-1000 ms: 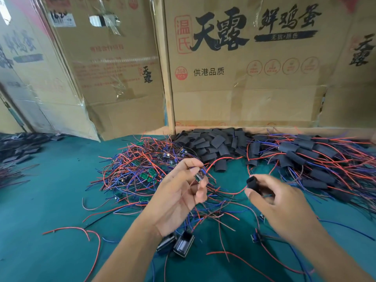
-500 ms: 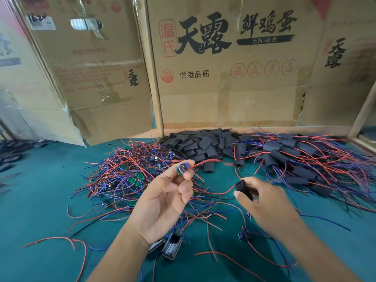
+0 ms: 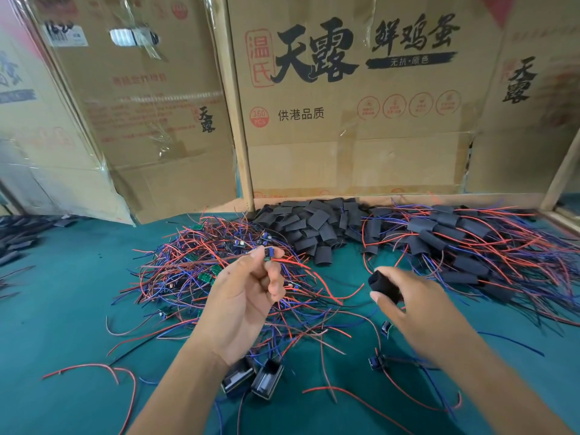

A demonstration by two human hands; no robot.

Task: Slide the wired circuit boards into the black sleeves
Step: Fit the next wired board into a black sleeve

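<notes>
Left fingers: the left hand [image 3: 241,296] pinches a small wired circuit board [image 3: 267,254] between thumb and forefinger, the other fingers curled loosely into the palm; the board's red and blue leads trail off to the right.
Right fingers: the right hand [image 3: 411,304] grips a short black tubular sleeve [image 3: 383,285] between thumb and fingers, its open mouth turned toward the board.
Landmark: the heap of empty black sleeves [image 3: 314,224] against the cardboard box wall [image 3: 354,120].
Board and sleeve: both are held above the green table mat [image 3: 62,309], in front of that heap, the board left of the sleeve and apart from it.
Unsleeved stock: a tangle of red and blue wired boards [image 3: 201,271] lies left of the heap.
Finished stock: sleeved boards with trailing wires [image 3: 464,246] lie right of the heap.
Step in hand: judged as lining up, with board and sleeve picked but not yet mated.
Next move: it seems to call for bringing the hands together, feeding the leads or the board's narrow end squarely into the mouth, and keeping the sleeve from being squeezed flat.
Risk: loose wires may snag on the tangle below.
</notes>
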